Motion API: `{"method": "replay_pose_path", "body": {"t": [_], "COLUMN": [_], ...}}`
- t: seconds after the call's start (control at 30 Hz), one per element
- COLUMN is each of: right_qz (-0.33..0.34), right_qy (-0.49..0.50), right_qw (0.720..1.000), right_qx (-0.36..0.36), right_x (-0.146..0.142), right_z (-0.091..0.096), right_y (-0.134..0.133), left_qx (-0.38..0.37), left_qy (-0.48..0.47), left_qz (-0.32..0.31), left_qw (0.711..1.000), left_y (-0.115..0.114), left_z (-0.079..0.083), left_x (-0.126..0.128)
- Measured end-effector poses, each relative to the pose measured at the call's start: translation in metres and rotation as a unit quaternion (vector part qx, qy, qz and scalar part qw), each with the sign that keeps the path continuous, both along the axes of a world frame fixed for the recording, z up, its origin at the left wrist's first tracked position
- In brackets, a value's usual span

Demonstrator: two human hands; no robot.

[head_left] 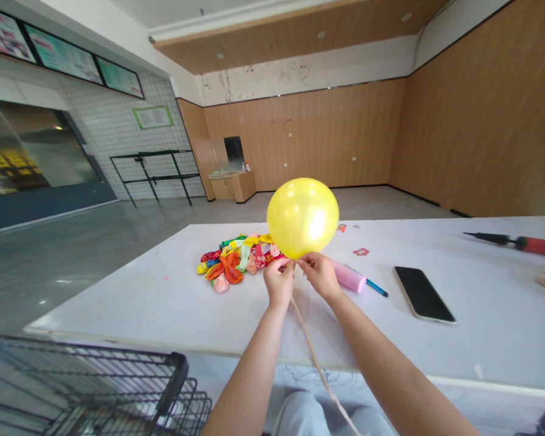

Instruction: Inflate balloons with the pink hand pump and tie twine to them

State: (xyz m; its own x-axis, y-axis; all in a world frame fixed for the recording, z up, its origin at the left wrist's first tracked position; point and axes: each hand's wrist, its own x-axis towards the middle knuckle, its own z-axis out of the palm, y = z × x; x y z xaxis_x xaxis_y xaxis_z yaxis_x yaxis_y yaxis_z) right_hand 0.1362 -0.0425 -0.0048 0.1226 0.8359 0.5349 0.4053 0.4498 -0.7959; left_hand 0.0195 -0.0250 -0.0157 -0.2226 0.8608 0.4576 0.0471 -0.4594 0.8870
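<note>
At the lower left stands a black wire-mesh cart [118, 381], clear of the work. On the white rectangular table [140, 297] lies a heap of limp, many-coloured uninflated balloons [236, 260], just behind the left hand [279, 280]. That hand is closed, its fingertips pinched at the neck of the glossy round yellow balloon [302, 217], which is held up above the table's near half. The right hand [318, 274] is closed in the same way on the neck's other side. A thin beige string [315, 363] drops from between the hands toward the lap, though which fingers grip it cannot be told. If either pinch slackens, the neck could open and let air out, or the balloon could slip free. A hard tug on the string might pull the loop off, and a fingernail could burst the skin. To the right lie a pink plastic cylinder [349, 277], a blue pen [376, 288], a black smartphone [424, 293] and a red-and-black hand pump [527, 243].
</note>
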Motion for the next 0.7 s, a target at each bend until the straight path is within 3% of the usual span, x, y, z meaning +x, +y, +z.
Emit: {"method": "replay_pose_path", "body": {"t": [0.17, 0.37, 0.57, 0.7], "right_qz": [0.091, 0.145, 0.161, 0.137], "right_qy": [0.141, 0.194, 0.187, 0.133], "right_qw": [0.984, 0.967, 0.967, 0.980], "right_qx": [-0.052, -0.080, -0.064, -0.049], "right_x": [0.003, 0.006, 0.004, 0.004], "right_z": [-0.010, -0.007, -0.002, -0.007], "right_y": [0.014, 0.012, 0.008, 0.011], "left_qx": [0.105, 0.156, 0.154, 0.105], "left_qy": [0.126, 0.240, 0.197, 0.118], "left_qz": [0.042, 0.052, 0.079, 0.090], "left_qw": [0.985, 0.957, 0.965, 0.983], "left_y": [-0.006, -0.012, -0.010, -0.004], "left_z": [0.003, 0.005, 0.004, -0.002], "left_x": [-0.002, -0.007, -0.004, -0.002]}}
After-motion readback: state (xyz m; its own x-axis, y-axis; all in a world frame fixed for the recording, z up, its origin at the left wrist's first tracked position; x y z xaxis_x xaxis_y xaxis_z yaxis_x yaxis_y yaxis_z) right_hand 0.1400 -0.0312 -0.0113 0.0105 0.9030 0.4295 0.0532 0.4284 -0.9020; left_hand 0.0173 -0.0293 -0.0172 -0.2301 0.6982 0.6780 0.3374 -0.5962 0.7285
